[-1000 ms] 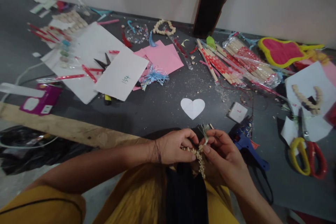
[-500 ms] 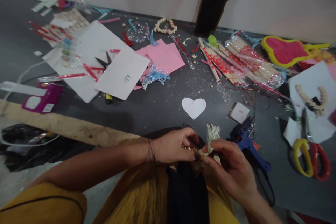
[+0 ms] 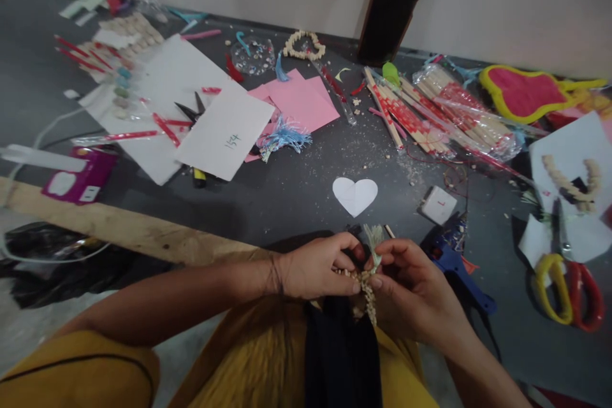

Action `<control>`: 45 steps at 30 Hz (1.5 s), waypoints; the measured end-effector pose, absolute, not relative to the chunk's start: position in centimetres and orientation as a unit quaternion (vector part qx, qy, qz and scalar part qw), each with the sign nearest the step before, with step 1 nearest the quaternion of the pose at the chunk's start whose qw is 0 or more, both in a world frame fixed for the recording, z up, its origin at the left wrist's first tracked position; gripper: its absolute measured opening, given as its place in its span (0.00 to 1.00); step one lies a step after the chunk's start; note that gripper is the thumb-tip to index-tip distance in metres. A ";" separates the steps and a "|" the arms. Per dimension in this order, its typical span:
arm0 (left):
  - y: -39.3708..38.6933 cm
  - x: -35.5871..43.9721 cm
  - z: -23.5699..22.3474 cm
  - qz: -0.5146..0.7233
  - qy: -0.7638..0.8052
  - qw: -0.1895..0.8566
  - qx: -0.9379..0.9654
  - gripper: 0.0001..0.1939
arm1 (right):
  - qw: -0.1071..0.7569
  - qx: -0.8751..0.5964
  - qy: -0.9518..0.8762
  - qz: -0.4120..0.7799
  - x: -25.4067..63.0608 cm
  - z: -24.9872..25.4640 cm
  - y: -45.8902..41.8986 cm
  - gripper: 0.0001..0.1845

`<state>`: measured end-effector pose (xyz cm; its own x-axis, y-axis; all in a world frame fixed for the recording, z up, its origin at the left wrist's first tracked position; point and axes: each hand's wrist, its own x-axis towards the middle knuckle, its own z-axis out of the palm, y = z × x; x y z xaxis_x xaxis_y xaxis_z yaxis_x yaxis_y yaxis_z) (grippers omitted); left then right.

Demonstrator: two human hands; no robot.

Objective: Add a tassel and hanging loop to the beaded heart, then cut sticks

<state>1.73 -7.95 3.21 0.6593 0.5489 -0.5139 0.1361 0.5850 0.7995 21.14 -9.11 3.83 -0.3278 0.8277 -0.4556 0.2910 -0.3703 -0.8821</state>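
Observation:
Low in front of my body, at the table's near edge, my left hand (image 3: 315,268) is closed round a beaded piece (image 3: 369,303) made of small pale wooden bits, part of it hanging below the fingers. My right hand (image 3: 421,290) pinches the bound end of a pale green tassel (image 3: 373,239) against that piece, its threads pointing up and away. The fingers hide how the two are joined. Just beyond my hands lies a white paper heart (image 3: 354,197). A blue glue gun (image 3: 461,274) rests to the right of my right hand.
Scissors (image 3: 568,290) with yellow and red handles lie at right. Wooden sticks (image 3: 389,108) in red wrappers, pink paper (image 3: 306,102), a blue tassel (image 3: 285,139) and a heart-shaped bead ring (image 3: 304,44) are spread behind. A marked white sheet (image 3: 227,134) and purple box (image 3: 79,175) lie left.
The tassel has shifted slightly left and my right-hand fingers have moved up along it. More of the beaded piece now hangs visible between my hands.

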 end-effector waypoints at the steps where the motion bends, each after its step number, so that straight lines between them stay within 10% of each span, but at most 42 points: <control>1: -8.0 1.8 3.1 0.131 0.390 0.802 0.433 0.16 | 0.207 -0.539 -0.507 0.640 21.1 3.8 -9.0 0.14; 45: -8.3 2.0 2.6 0.151 0.378 0.821 0.402 0.19 | 0.056 -0.432 -0.659 0.613 22.3 4.6 -6.4 0.07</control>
